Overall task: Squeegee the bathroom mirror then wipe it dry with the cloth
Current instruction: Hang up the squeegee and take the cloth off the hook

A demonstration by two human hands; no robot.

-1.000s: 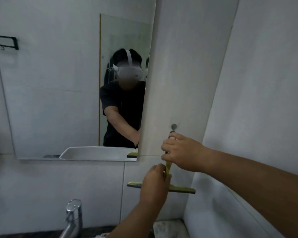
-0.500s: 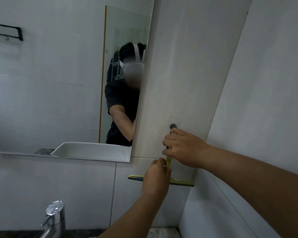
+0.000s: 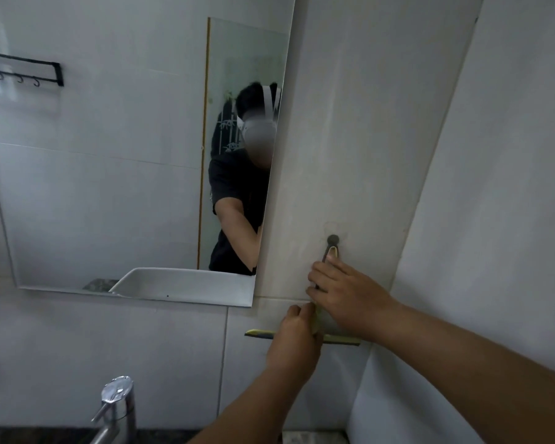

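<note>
The right hand (image 3: 346,296) reaches in from the lower right, its fingers curled around the upper part of the handle of a yellow-green squeegee (image 3: 318,328), with the fingertips close against the tiled wall (image 3: 350,123). The top of the handle, a loop, pokes out above the fingers and sits just under a small dark round wall hook (image 3: 333,240); whether the loop hangs on the hook cannot be told. The left hand (image 3: 297,339) comes up from below, back of the hand toward the camera, its fingers closed around the lower part of the same handle just above the blade. The blade lies crosswise and almost level, its two ends showing on either side of the left hand, against the wall below and to the right of the mirror (image 3: 109,155). So the squeegee is off the glass, held by both hands on the strip of wall between the mirror's right edge and the room corner. The mirror is a large frameless pane, tilted in the view, and reflects a person in a dark short-sleeved top wearing a white headset, a white basin edge and a black rail of hooks (image 3: 23,72). A chrome faucet (image 3: 116,408) stands at the bottom left, below the mirror. The cloth is not in view
</note>
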